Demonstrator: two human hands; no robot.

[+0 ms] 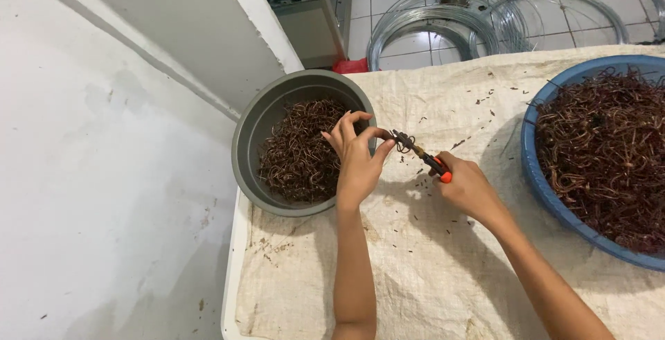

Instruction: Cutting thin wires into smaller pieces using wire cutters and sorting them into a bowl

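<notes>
White wall and painted ledge filled the left side; a table covered in pale woven sacking (429, 271) ran to the right, tiled floor with coils of bare steel wire (443, 25) behind it.

Left to right:
- Grey round tub (253, 139) sat at the table's left edge, about half full of short dark-brown bent wire pieces (298, 156).
- Left hand (357, 160) hovered over the tub's right rim, thumb and forefinger pinched on a small brown wire piece (403, 140), other fingers fanned loose.
- Small pliers with orange grips (424, 156) bit the same piece from the right. Tool's long axis ran from lower right up to upper left, nose pointing at the left fingertips.
- Right hand (467, 188) was closed around the pliers' handles, just right of the left hand.
- Blue basin (537, 174) stood at far right, heaped with longer tangled brown wire (606, 146), well apart from both hands.

Key relation: the piece lay between pinch and pliers nose, just right of the grey tub's rim; the left hand was nearer the tub. Brown offcuts littered the sacking.
</notes>
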